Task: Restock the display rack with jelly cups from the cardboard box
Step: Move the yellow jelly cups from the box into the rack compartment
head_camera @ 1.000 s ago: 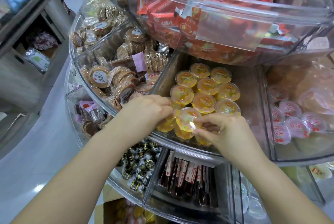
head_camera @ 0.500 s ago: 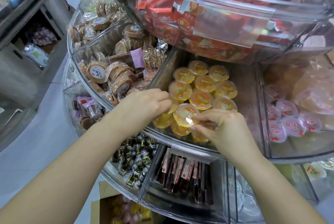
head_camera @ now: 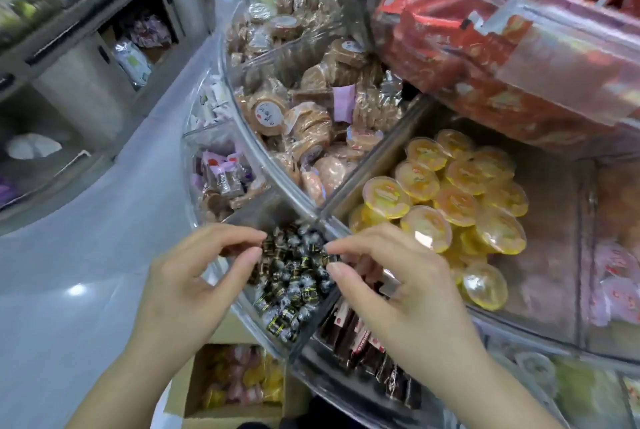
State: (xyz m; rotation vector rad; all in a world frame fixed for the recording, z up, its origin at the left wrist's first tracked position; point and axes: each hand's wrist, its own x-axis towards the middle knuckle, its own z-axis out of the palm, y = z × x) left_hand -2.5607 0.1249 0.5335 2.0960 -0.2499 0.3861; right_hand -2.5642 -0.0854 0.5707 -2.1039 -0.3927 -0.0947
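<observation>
**Both hands empty, jelly cups off to your right and below**

While your two hands hover in front of the clear plastic tiered display rack (head_camera: 273,186), neither one holds anything. Your left hand (head_camera: 194,276) has its fingers loosely curled, thumb and forefinger near each other with nothing between them. Your right hand (head_camera: 398,286) mirrors it, fingers bent and relaxed, its fingertips (head_camera: 334,248) pointing toward the left hand across a small gap. Both sit over the lower-tier compartment of small black and gold wrapped candies (head_camera: 294,286), apart from them.

Your round orange jelly cups with clear foil lids (head_camera: 450,186) lie heaped in the middle-tier compartment just to the right of your right hand and a little beyond it. The nearest cup (head_camera: 427,227) sits just beside your right knuckles without touching; another cup (head_camera: 483,284) rests alone at the front edge of that compartment, right of your wrist.

Below, between your forearms, the open brown cardboard box (head_camera: 194,408) stands on the floor, holding more yellow and pink jelly cups (head_camera: 242,380).

Left of the orange cups, a divider separates them from round brown wrapped biscuits (head_camera: 304,123). Red wrapped snack packets (head_camera: 450,37) fill the top tier. Pink jelly cups (head_camera: 616,276) occupy the compartment at the far right, and dark brown stick packets (head_camera: 353,338) stand under your right hand.
</observation>
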